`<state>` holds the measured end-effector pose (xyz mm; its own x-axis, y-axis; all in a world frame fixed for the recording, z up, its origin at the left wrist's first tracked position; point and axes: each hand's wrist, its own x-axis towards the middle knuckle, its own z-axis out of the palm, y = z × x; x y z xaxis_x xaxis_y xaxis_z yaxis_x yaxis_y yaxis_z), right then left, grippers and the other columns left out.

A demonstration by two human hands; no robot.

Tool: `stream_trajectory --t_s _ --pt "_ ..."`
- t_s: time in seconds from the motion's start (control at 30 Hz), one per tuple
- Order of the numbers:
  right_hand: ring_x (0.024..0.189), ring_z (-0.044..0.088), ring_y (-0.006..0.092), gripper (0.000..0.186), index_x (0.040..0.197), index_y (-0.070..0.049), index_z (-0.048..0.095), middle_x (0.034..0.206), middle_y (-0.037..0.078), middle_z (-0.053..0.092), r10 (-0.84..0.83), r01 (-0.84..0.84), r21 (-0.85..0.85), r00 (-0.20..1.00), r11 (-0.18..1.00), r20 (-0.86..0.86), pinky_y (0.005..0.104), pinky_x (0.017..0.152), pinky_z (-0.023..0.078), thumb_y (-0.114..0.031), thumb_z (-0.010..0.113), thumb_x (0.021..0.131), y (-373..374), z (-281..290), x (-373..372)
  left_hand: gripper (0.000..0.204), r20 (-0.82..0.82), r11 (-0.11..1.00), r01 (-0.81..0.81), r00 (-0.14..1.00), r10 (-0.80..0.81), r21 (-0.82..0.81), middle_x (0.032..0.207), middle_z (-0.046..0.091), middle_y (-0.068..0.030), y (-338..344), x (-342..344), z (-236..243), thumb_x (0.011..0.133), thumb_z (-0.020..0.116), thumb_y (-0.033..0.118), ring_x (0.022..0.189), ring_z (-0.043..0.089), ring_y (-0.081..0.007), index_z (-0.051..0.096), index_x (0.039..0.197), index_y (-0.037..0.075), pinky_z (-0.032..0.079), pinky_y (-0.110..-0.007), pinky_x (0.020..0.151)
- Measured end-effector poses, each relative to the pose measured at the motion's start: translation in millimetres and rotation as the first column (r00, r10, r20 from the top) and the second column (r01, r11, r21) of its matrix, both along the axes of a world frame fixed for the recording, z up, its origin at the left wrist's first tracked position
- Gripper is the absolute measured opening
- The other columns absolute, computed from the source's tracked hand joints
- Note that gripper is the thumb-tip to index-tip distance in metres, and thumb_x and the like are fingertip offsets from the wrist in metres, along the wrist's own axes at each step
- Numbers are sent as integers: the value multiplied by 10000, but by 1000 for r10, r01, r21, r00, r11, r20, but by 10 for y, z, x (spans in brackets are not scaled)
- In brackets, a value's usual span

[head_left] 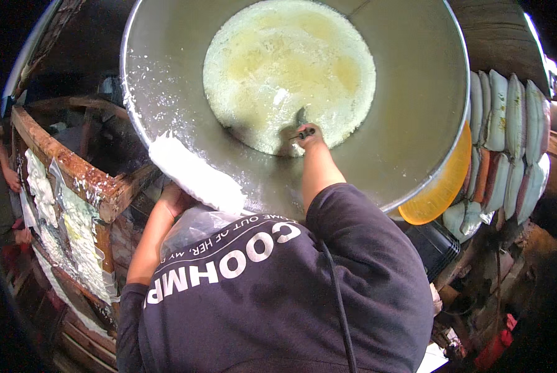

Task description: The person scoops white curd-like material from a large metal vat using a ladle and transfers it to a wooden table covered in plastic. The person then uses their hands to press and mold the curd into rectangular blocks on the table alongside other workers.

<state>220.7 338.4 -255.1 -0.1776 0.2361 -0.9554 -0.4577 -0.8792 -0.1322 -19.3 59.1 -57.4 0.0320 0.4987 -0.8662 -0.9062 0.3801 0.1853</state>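
Observation:
A wide, deep metal pan point(409, 93) fills the upper middle, with a round pool of white and pale yellow, grainy mass point(278, 56) at its bottom. My right hand point(311, 135) reaches down over the pool's near edge, closed around the handle of a tool point(302, 117); the tool's working end is not clear enough to name. At the pan's near-left rim lies a long clear plastic bag point(194, 175) packed with something white. My left hand point(176, 198) grips this bag from below, its fingers mostly hidden behind it.
White crumbs dot the pan's left wall. A yellow-orange plastic basin point(437, 186) and a black crate point(434, 248) stand beside the pan at right, near stacked filled sacks point(508, 143). Left is a wooden frame point(67, 158) with white-smeared sheeting; another person's hand point(11, 178) shows beyond.

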Motion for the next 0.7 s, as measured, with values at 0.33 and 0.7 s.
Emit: stream_trajectory --t_s 0.33,0.7 --pt "430 426 192 79 582 -57 407 510 74 440 -22 -10 193 986 981 164 306 423 400 -101 452 630 525 -380 293 174 -517 863 -502 751 410 -45 873 545 -50 -391 -149 -3 827 471 217 838 527 -137 491 900 59 455 -291 725" --pt "446 414 152 97 621 -54 376 533 66 422 317 -328 345 944 879 91 239 412 403 -47 449 685 1210 695 403 134 -794 794 -593 416 444 133 815 489 -11 -610 250 570 845 453 240 765 492 -108 411 874 115 447 -317 695"
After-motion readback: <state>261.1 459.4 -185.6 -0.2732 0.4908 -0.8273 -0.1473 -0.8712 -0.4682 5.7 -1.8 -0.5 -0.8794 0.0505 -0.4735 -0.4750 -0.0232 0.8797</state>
